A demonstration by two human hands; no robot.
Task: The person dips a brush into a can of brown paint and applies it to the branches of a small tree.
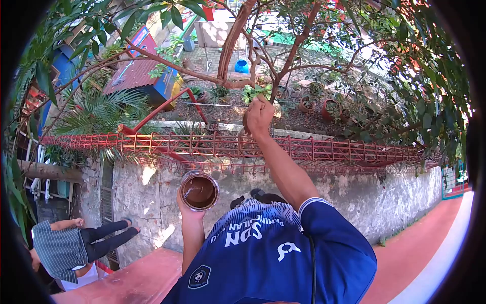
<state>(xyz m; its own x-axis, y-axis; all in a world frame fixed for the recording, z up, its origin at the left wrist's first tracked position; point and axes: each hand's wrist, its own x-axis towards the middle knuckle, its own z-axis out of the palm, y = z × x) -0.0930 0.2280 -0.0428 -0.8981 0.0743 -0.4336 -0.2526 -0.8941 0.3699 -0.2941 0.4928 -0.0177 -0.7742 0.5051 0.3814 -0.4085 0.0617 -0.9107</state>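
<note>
My left hand (pixel 190 209) holds a round clear container (pixel 199 190) from its left and lower side, in front of the wall; brown material shows inside it. My right hand (pixel 260 116) is raised beyond the red metal bars, its fingers closed at the lower edge of a small green leafy plant (pixel 256 92). Something brown shows along the left side of that hand, too unclear to name. The fingers hide whatever lies between them.
A red rebar frame (pixel 324 149) runs across above the concrete wall (pixel 349 202). Tree branches (pixel 228 50) spread overhead. Potted plants (pixel 306 105) and a blue bin (pixel 241 66) stand beyond. A person in a striped shirt (pixel 61 248) is at the lower left.
</note>
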